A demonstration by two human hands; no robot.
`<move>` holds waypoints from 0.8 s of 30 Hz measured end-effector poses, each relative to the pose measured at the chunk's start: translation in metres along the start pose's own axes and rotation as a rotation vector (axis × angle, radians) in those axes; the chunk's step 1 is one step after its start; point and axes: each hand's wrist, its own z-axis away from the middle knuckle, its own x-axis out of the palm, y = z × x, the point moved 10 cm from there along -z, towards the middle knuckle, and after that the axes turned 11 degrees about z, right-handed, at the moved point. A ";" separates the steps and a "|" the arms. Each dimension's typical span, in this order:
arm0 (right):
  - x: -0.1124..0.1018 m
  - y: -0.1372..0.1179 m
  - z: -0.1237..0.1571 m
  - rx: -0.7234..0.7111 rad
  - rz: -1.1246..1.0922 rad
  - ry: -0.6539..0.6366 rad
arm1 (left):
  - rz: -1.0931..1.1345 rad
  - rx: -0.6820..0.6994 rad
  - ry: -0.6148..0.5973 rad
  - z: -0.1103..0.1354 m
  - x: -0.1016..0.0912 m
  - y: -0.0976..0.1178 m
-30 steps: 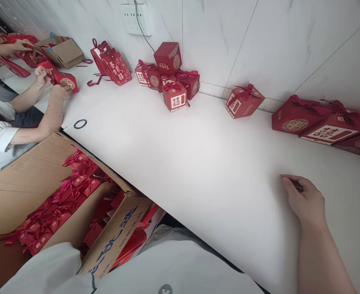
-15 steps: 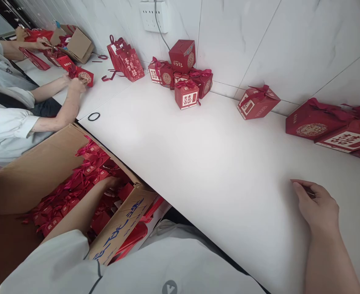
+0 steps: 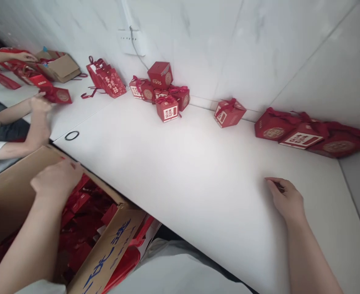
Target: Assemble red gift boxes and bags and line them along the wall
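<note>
My left hand (image 3: 56,177) is raised over the open cardboard box (image 3: 14,173), its fingers closed. A bit of red shows behind the knuckles, but whatever the fingers hold is hidden. Many red gift boxes with ribbons (image 3: 78,202) fill the carton below, partly covered by my forearm. On the right, my right hand (image 3: 287,198) rests at the white tabletop (image 3: 183,171), thumb and fingers curled together around a dark gap. I cannot make out anything in it. Nearest to it, against the wall, stands a row of red gift boxes (image 3: 302,136) tied with ribbons.
A single gift box (image 3: 230,113) and a stacked cluster of gift boxes (image 3: 167,110) stand along the wall. Red paper bags (image 3: 112,83) and a black ring (image 3: 72,135) lie farther left. Co-workers' hands (image 3: 41,104) handle red boxes near a small carton (image 3: 65,67).
My left hand has come up out of the carton, leftward and above its contents. My right hand keeps its pose. The whole view has turned to the right.
</note>
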 end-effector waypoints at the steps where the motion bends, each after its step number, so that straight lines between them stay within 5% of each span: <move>1: 0.002 -0.002 -0.001 -0.014 -0.011 -0.003 | 0.008 0.050 0.055 0.001 -0.018 0.016; 4: 0.006 -0.010 -0.003 -0.038 -0.038 0.001 | 0.119 0.357 0.097 0.020 -0.050 0.094; 7: 0.006 -0.018 -0.007 -0.063 -0.042 0.049 | 0.193 0.736 -0.068 0.056 -0.047 0.195; 9: 0.006 -0.025 -0.009 -0.101 -0.031 0.078 | 0.192 0.994 -0.304 0.089 -0.025 0.261; 12: 0.008 -0.032 -0.010 -0.149 -0.010 0.101 | 0.150 1.122 -0.653 0.130 0.024 0.336; 14: 0.010 -0.034 -0.009 -0.175 0.005 0.109 | 0.244 1.141 -0.620 0.148 0.044 0.379; 18: 0.011 -0.032 -0.013 -0.213 0.016 0.100 | 0.385 1.156 -0.387 0.186 0.090 0.429; 24: -0.032 -0.038 -0.084 -0.236 0.105 0.211 | 0.669 1.246 -0.072 0.206 0.109 0.433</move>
